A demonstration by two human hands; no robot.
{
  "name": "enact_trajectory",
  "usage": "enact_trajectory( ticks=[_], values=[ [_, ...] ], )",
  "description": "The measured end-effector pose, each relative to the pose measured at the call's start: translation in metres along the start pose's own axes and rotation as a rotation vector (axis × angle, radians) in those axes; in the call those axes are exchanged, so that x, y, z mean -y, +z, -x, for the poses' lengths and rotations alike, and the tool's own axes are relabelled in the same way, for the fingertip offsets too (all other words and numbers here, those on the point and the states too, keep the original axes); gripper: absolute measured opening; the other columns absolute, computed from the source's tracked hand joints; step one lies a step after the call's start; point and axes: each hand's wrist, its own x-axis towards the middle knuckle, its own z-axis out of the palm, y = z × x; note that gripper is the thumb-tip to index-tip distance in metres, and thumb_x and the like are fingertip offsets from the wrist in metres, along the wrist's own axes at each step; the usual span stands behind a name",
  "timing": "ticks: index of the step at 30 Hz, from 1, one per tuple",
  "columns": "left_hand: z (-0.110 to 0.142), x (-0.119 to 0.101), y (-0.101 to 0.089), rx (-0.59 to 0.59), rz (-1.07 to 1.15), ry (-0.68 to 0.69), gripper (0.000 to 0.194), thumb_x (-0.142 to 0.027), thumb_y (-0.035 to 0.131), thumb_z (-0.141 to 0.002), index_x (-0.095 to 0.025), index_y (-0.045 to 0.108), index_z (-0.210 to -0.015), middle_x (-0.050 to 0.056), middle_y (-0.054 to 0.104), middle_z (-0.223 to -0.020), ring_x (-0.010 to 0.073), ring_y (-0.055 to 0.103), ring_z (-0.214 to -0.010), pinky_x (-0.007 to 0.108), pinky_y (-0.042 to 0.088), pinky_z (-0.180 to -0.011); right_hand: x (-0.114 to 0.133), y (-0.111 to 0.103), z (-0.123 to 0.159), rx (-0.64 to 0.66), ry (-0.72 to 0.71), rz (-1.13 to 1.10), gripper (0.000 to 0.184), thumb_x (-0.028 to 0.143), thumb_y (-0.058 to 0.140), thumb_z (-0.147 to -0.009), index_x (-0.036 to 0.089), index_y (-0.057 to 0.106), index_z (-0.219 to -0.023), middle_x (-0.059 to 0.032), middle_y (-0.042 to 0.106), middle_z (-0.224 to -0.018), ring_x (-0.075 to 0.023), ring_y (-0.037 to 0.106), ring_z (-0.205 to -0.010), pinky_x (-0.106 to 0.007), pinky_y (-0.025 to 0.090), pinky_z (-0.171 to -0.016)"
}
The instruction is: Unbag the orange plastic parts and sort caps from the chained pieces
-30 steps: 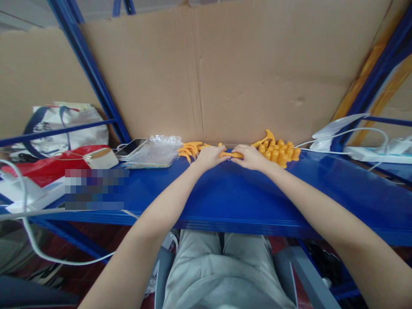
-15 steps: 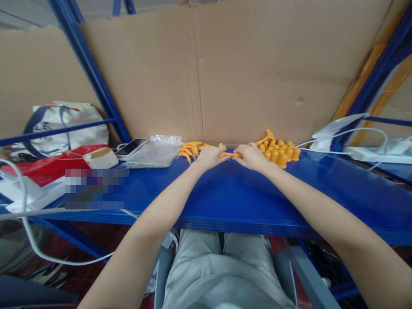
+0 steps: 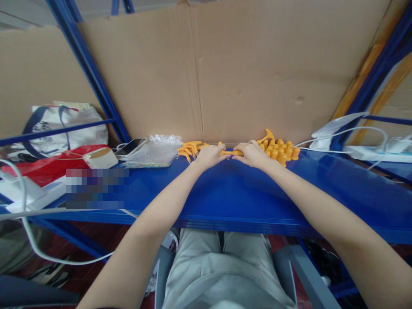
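Note:
Both my hands are close together over the back of the blue table. My left hand is closed around the left end of an orange plastic piece with a narrow ribbed middle. On its right end are the fingers of my right hand, also closed. A bit of metal chain shows beneath the piece. Left of my left hand lie several orange branched pieces with small metal chains. Just beyond my right hand stands a cluster of orange knobbed pieces, and a curved orange piece rests at its back.
Clear plastic bags and a phone lie to the left. Farther left are a white box, a red bag and a power strip with cables. Cardboard walls the back; blue posts flank it.
The fingers of my right hand have shifted slightly on the orange piece. My left hand keeps its hold almost in the same place.

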Motion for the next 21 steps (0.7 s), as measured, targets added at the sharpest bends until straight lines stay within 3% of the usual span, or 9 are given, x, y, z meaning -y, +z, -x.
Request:
enact_trajectory(
  ticks=[7,21],
  values=[
    [0.0010,0.0016,-0.0024,0.008,0.007,-0.018,0.036,-0.047,0.055,-0.098,-0.020,0.064,-0.118,0.011,0.075,-0.105,0.0270,0.070,-0.103,0.029,0.048,-0.080,-0.0013,-0.0020,0.0016,0.045,-0.024,0.097,0.024,0.032,0.057,-0.095,0.015,0.072,-0.104,-0.0172,0.076,-0.104,-0.0293,0.067,-0.100,-0.038,0.032,-0.086],
    [0.0004,0.0013,-0.0017,0.012,-0.038,0.024,0.038,-0.049,0.053,-0.098,-0.019,0.062,-0.119,0.012,0.075,-0.107,0.0270,0.071,-0.101,0.029,0.049,-0.080,0.0023,-0.0031,0.0028,0.086,0.027,0.066,0.025,0.035,0.057,-0.096,0.017,0.072,-0.104,-0.0144,0.076,-0.109,-0.0291,0.067,-0.103,-0.036,0.031,-0.082]
  ],
)
